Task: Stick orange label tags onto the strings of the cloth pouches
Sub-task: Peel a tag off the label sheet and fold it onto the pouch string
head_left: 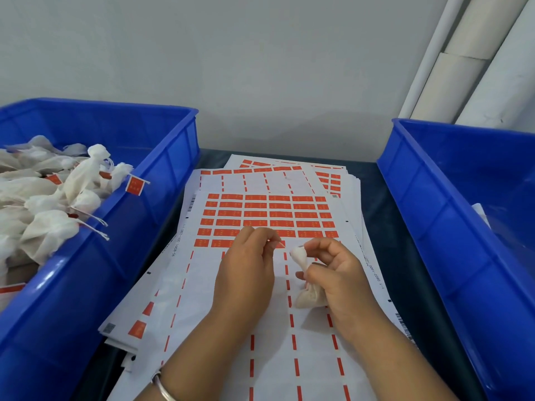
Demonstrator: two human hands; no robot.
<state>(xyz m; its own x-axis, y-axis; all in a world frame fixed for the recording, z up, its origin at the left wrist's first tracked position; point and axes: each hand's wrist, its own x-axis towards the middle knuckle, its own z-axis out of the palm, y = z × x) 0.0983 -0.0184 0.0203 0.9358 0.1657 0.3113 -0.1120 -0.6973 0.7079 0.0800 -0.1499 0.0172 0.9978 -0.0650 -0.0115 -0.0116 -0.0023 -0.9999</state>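
My right hand (337, 273) grips a small white cloth pouch (307, 293) by its neck, above the top label sheet (269, 218). My left hand (246, 267) pinches the pouch's thin string (277, 243) between fingertips, just left of the pouch's top. Rows of orange label tags (269, 215) fill the sheet's far half; the near half holds only peeled strips. A blue bin (162, 180) on the left holds several white pouches (58, 198), some with orange tags (135, 185) on their strings.
A second blue bin (434, 198) stands at the right, its inside mostly hidden. More label sheets (333, 175) lie stacked under the top one on a dark table (382, 198). White tubes (463, 68) lean against the grey wall behind.
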